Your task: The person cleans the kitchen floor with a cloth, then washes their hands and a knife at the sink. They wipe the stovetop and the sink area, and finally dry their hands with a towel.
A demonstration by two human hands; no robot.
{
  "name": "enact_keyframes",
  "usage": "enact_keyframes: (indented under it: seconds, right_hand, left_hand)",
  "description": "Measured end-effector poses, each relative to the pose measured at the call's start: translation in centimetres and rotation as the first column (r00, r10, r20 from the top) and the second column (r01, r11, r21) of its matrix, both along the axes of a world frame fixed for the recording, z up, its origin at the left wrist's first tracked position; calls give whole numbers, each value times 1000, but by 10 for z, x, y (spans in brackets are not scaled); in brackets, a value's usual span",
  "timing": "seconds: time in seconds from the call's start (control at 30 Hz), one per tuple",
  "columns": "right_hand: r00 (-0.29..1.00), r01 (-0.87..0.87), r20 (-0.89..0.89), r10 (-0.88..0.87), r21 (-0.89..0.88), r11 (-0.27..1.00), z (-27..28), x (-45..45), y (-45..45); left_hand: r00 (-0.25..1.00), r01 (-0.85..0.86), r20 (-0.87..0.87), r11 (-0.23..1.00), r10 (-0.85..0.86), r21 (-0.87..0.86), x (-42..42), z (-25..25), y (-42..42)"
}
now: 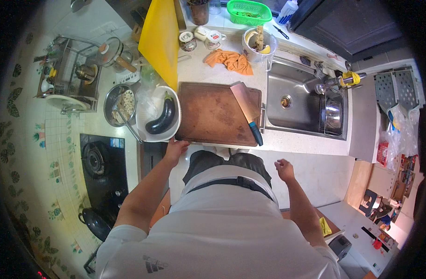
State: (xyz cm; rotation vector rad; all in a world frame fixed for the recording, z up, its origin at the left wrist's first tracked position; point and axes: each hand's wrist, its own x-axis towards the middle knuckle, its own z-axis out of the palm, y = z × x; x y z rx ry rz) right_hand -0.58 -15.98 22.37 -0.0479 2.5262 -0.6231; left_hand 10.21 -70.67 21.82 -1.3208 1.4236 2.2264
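Observation:
My left hand (176, 150) is at the counter's front edge, just below a white basin (139, 130). Whether its fingertips touch the basin's rim is unclear; it grips nothing that I can see. Inside the basin lie a dark purple eggplant (162, 118) and a clear plastic bag (146, 103). To the right of the basin a brown wooden cutting board (209, 115) lies flat. A cleaver (247, 108) with a dark blue handle rests aslant on the board's right side, its handle end reaching the front edge. My right hand (285, 170) hangs in front of the counter, empty, fingers loosely bent.
A steel sink (289, 120) is right of the board. Left stand a metal bowl (109, 117) of sliced lotus root and a black gas hob (105, 174). Behind are a yellow board (160, 42), an orange cloth (230, 62), jars, a waste tub (246, 52) and a green basket (249, 21).

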Motion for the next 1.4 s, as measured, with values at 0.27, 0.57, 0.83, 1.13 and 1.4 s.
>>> enact_keyframes:
  seconds: [0.27, 0.57, 0.83, 1.13, 1.4]
  right_hand:
    - [979, -52, -200, 45, -30, 998, 37, -65, -101]
    - [977, -110, -176, 118, 53, 992, 28, -85, -108]
    - [967, -85, -222, 126, 185, 979, 47, -91, -138]
    - [984, -135, -86, 158, 226, 965, 48, -110, -150]
    - [977, -141, -152, 148, 55, 988, 83, -103, -156]
  left_hand:
    - [996, 90, -17, 996, -90, 13, -4, 10, 21]
    - [995, 89, -36, 996, -90, -29, -23, 9, 39]
    - [935, 345, 184, 899, -304, -269, 15, 15, 33]
    - [841, 535, 24, 824, -541, -188, -19, 65, 45]
    - [749, 633, -196, 771, -633, -74, -136, 53, 162]
